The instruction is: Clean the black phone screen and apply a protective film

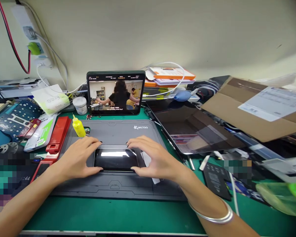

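A black smartphone (115, 160) lies sideways on the grey work mat (106, 187), with a bright reflection along its glass. My left hand (80, 156) grips its left end, thumb at the near edge and fingers at the far edge. Around the right end, my right hand (151, 158) is closed in the same way. Under and beside my right hand a white strip (156, 180) shows in part. Just beyond my left hand stands a yellow dropper bottle (78, 127). The phone's underside is hidden.
A tablet (115, 95) playing a video stands at the back, beside a white tub (80, 105). On the right are a large dark screen panel (194, 128) and a cardboard box (256, 105). A red tool (59, 133) and tissue pack (53, 98) lie left.
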